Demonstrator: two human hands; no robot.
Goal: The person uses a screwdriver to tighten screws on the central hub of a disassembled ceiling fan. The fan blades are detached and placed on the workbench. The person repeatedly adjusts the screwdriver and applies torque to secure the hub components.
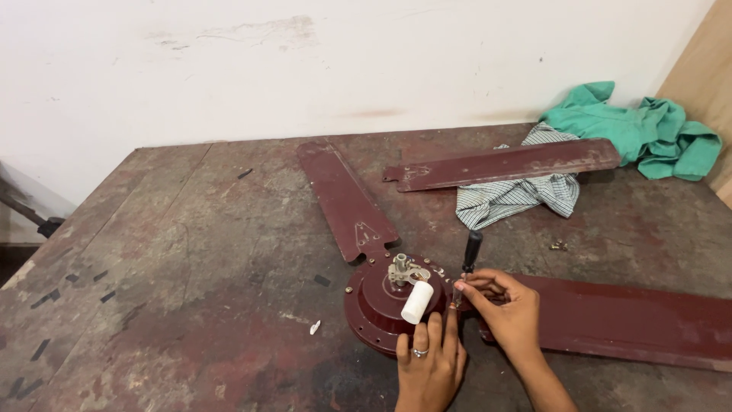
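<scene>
While the left hand (429, 365) rests open against the round maroon metal fan motor housing (379, 305), the right hand (505, 305) grips a black-handled screwdriver (467, 263) just beside it.

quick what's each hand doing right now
Left hand: flat and open, resting on the fan motor, fingers by the white cylinder.
Right hand: closed on a screwdriver.
</scene>
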